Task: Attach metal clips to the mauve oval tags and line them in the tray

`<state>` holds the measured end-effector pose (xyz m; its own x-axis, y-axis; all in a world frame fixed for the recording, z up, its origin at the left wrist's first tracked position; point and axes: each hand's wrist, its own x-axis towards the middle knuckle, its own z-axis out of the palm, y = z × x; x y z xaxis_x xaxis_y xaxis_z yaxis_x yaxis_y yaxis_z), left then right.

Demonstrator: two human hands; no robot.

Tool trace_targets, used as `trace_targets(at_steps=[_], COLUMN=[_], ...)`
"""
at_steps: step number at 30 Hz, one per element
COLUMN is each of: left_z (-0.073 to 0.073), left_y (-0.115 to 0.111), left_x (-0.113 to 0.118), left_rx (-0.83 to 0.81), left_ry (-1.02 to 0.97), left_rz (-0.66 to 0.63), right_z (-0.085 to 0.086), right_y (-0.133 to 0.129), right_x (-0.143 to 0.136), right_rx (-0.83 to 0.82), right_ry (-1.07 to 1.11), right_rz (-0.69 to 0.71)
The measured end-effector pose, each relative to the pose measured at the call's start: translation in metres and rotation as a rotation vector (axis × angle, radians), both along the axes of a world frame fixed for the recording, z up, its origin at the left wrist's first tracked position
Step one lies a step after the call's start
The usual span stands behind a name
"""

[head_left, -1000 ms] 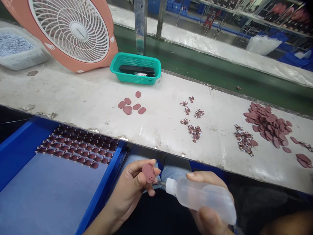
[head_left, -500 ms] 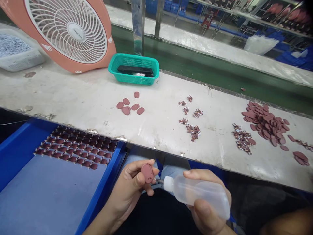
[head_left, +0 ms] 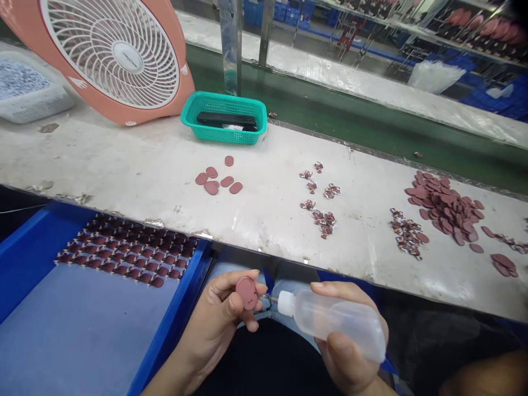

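Between the thumb and fingers of my left hand (head_left: 218,316) is a flat, oval reddish-brown piece (head_left: 247,292) with small holes near its lower edge. My right hand (head_left: 350,341) is wrapped round a translucent squeeze bottle (head_left: 336,319) with a white cap and a thin metal nozzle. The bottle lies tilted, its nozzle tip pointing left, close beside the piece; whether they touch I cannot tell. Several like oval pieces (head_left: 212,187) lie on the worktable (head_left: 264,209), and small brown-and-white parts (head_left: 324,221) sit in clusters to their right.
At the lower left, a blue tray (head_left: 165,324) holds rows of assembled brown pieces (head_left: 124,247). A green basket (head_left: 225,135) with a black item stands at the back beside a pink fan (head_left: 124,60). A large pile of oval pieces (head_left: 449,209) lies at the right.
The bottle's nozzle has drawn slightly away from the lower edge of the oval piece. My left hand keeps hold of the piece in nearly the same place.
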<state>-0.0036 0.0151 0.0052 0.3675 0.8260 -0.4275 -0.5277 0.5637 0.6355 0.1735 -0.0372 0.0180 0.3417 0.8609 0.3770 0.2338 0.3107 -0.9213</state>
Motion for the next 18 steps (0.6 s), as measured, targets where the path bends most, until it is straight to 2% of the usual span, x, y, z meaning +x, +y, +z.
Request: trace_targets(at_steps=[5, 9, 11, 15, 17, 18], left_z=[-0.001, 0.000, 0.003, 0.003, -0.004, -0.008], left_y=[-0.002, -0.003, -0.002, 0.003, 0.009, 0.014], left_x=[-0.002, -0.002, 0.000, -0.004, -0.012, -0.017], left_rx=[-0.028, -0.046, -0.075, -0.124, -0.128, -0.130], left_ry=[0.035, 0.062, 0.113, 0.238, 0.261, 0.272], left_rz=[0.011, 0.014, 0.063, 0.250, 0.280, 0.279], right_z=[0.006, 0.004, 0.000, -0.001, 0.000, 0.000], right_y=[0.003, 0.003, 0.006, 0.031, 0.054, 0.069], right_x=[-0.001, 0.000, -0.001, -0.007, -0.013, -0.017], right_rx=[0.018, -0.019, -0.038, -0.169, -0.261, -0.289], right_ry=[-0.046, 0.006, 0.176, 0.736, 0.814, 0.760], right_rz=[0.002, 0.027, 0.072, 0.286, 0.377, 0.421])
